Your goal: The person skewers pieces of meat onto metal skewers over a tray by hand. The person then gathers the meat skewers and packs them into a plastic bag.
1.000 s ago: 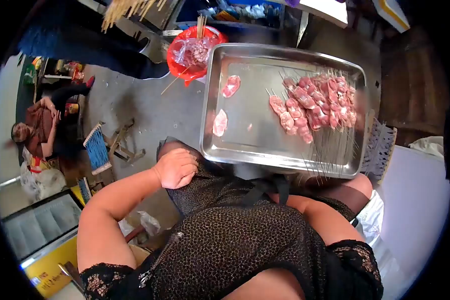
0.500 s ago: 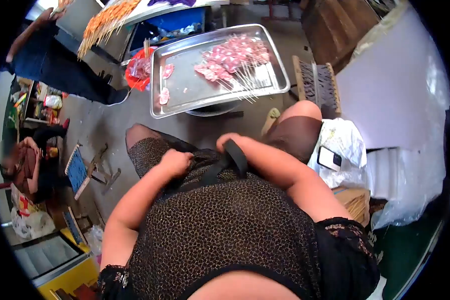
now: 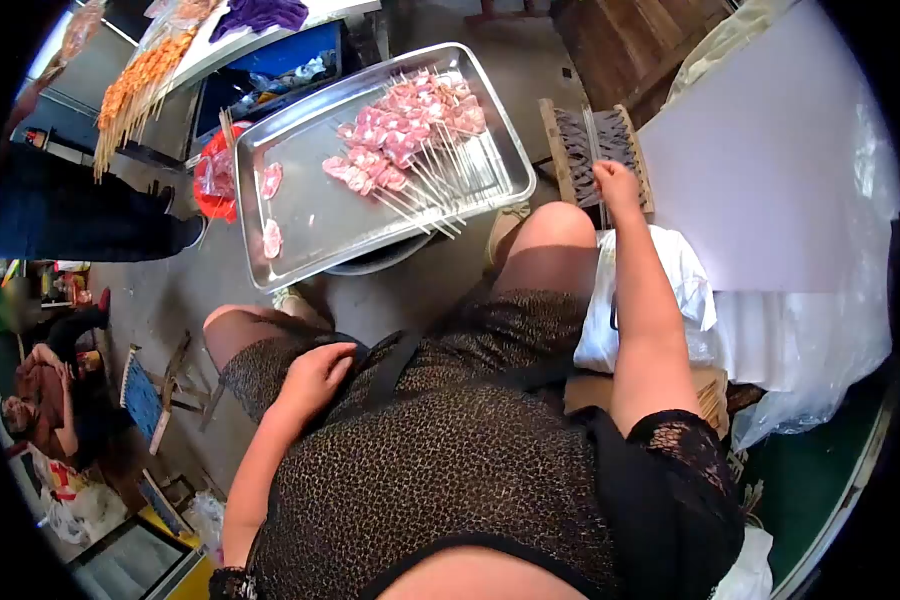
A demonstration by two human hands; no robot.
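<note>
Right hand (image 3: 618,186) has left the lap since the frame half a second ago and is now raised, out to the right; tray sits further left in view, the camera having turned.

Left to right:
- Orange-coated skewers (image 3: 142,82) overhang the table edge; a standing person in dark trousers (image 3: 70,210) is beside them.
- Seated person in a brown top (image 3: 42,400); blue-strapped stool (image 3: 142,400) close by.
- Red bowl (image 3: 208,198), with plastic and sticks, just beside the tray's left end.
- Steel tray (image 3: 308,165) in front of the knees, above a round vessel (image 3: 382,262). Two loose meat slices (image 3: 272,239) at its left; raw-meat skewers (image 3: 395,125) piled right of centre, bare stick ends mostly toward the person.
- Left hand: (image 3: 315,380) palm down at the lap, fingers half curled. Nothing seen in hold; cannot tell if cloth is pinched.
- Right hand: fingers folded nearly closed, in view over the edge of the woven-strap stool (image 3: 582,150). Contact and contents cannot be told.
- White bag (image 3: 685,262) under the forearm in view, pale panel (image 3: 755,180) beyond.

Judgement: a pause from handling meat. Any work at the tray would call for both hands forward over the knees; stick ends lie in that approach.
</note>
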